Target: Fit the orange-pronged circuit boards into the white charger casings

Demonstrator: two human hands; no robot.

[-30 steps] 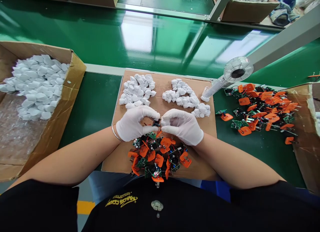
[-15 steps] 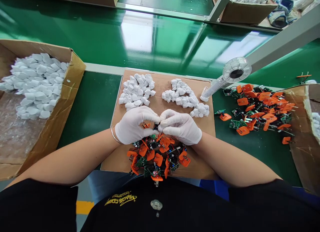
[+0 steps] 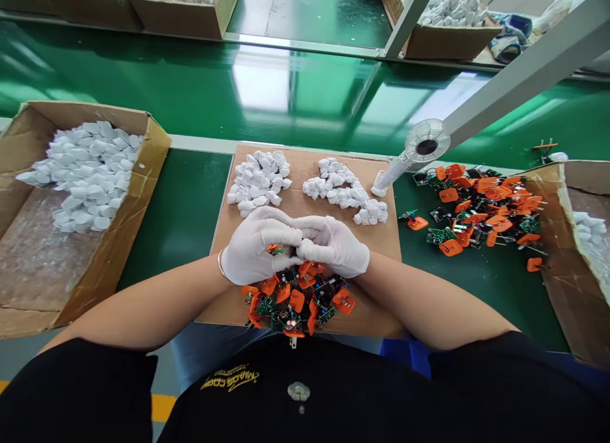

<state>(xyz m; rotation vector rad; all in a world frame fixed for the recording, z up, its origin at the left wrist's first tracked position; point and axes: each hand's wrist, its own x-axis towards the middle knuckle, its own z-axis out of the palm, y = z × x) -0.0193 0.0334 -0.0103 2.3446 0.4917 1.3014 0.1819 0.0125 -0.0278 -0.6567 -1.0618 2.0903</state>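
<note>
Both hands wear white gloves and meet at the fingertips above the brown cardboard sheet (image 3: 381, 290). My left hand (image 3: 255, 246) is closed around an orange plug piece with a circuit board (image 3: 273, 248), mostly covered by the fingers. My right hand (image 3: 336, 245) pinches at the same spot; whatever lies between its fingertips is hidden. Just below them is a heap of orange plug pieces with green circuit boards (image 3: 296, 300), metal prongs showing on some. Beyond the hands, small white pieces lie in a left cluster (image 3: 260, 179) and a right cluster (image 3: 336, 181).
A cardboard box of white pieces (image 3: 157, 144) stands on the left. More orange plug boards (image 3: 490, 201) are spread on the green table at right, beside another box (image 3: 553, 239). A clear handheld fan (image 3: 426, 141) stands behind the sheet, near a slanted metal post (image 3: 515, 81).
The camera view has tilted and shifted slightly, so the boxes at the back show more. My hands stay together, and the right fingers have drawn closer around the piece.
</note>
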